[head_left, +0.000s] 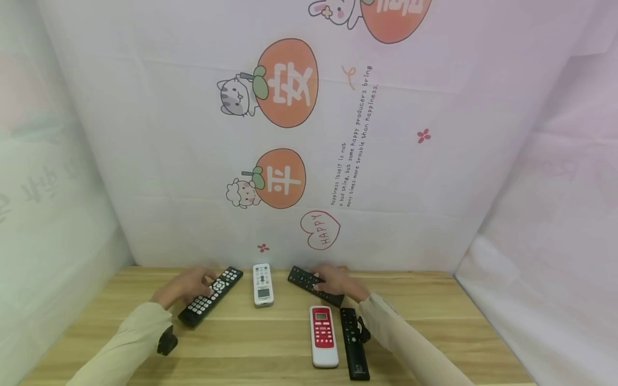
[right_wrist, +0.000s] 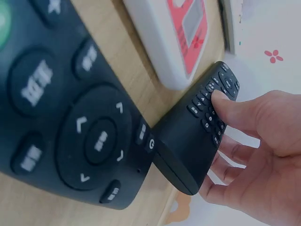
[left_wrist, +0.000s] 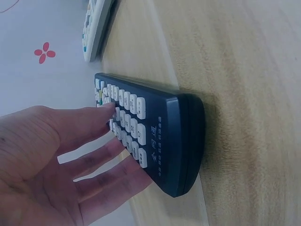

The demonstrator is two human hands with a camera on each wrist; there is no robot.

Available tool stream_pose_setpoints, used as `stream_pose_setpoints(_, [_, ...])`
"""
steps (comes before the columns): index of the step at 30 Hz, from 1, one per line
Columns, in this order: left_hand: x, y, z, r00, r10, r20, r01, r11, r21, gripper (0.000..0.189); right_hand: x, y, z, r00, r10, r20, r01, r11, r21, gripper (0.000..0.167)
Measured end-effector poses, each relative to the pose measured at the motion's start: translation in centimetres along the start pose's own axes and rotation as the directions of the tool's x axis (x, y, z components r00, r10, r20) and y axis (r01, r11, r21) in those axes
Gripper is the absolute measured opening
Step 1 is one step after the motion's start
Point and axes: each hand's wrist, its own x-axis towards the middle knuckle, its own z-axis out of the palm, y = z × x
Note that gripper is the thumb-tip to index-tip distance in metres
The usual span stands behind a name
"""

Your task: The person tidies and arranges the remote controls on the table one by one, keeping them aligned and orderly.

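Observation:
At the left of the table, my left hand point(head_left: 187, 285) holds a black remote control with white buttons point(head_left: 205, 306). In the left wrist view its thumb lies on the buttons and its fingers are against the long side of the remote control. Farther right, my right hand point(head_left: 336, 281) grips an all-black remote control point(head_left: 303, 279) lying slantwise. The right wrist view shows the thumb on its keys and the other fingers curled at its far side. Both remote controls appear to rest on the wood; their undersides are hidden.
A white remote control point(head_left: 263, 294) lies between the hands. Nearer are a red-and-white remote control point(head_left: 324, 348) and another black remote control point(head_left: 355, 356), close beside the right wrist. White printed cloth point(head_left: 386, 214) walls in the wooden table point(head_left: 251, 348) at the back and sides.

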Motion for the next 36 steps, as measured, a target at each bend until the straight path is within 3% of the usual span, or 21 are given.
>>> stream_pose_setpoints(3, [-0.1, -0.1, -0.1, 1.000, -0.009, 0.004, 0.010, 1.000, -0.011, 0.049, -0.9, -1.4, -0.6, 1.000, -0.006, 0.005, 0.006, 0.999, 0.032, 0.042])
stream_pose_setpoints(9, [-0.2, -0.1, 0.1, 0.999, -0.032, 0.005, 0.032, 1.000, 0.001, 0.048, -1.3, -2.0, -0.6, 1.000, -0.002, -0.019, 0.003, 0.997, 0.072, 0.041])
stream_pose_setpoints(17, [0.1, 0.0, 0.2, 0.999, -0.039, 0.007, 0.039, 0.999, 0.011, 0.048, -1.2, -1.0, -0.3, 0.999, 0.024, -0.046, -0.018, 0.993, 0.118, 0.045])
stream_pose_setpoints(27, [0.1, -0.1, 0.1, 0.999, -0.036, 0.014, 0.036, 0.999, 0.015, 0.048, -1.2, -0.9, -0.8, 0.997, 0.062, -0.055, -0.061, 0.998, 0.033, 0.039])
stream_pose_setpoints(36, [0.4, -0.1, 0.1, 1.000, -0.028, 0.006, 0.028, 1.000, 0.006, 0.050, -1.5, 0.3, -1.2, 0.988, 0.050, -0.148, -0.038, 0.996, 0.084, 0.042])
